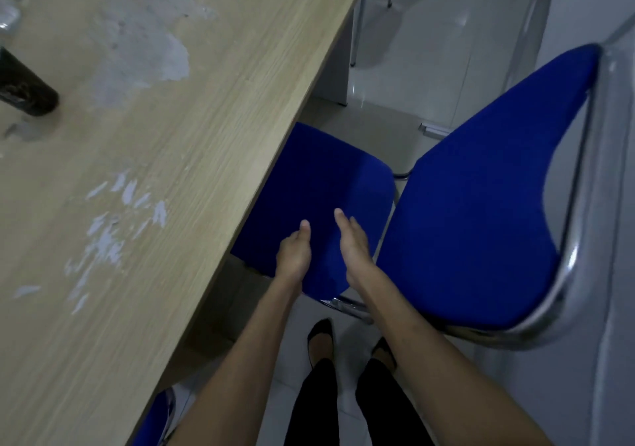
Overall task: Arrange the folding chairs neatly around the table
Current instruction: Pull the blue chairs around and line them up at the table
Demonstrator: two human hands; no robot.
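1. Two feet in black shoes stood on the floor.
2. The left hand and right hand lay open on one blue chair, gripping nothing.
3. Its seat sat partly under the table.
4. One dark bottle lay far back.

Matt blue cloth chair on shiny chrome tubing; pale wood-grain table (laminate peeling in patches).

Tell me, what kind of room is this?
Probably an office or meeting room: a long wood-grain table with worn patches, blue padded chairs on chrome frames, and a pale tiled floor.
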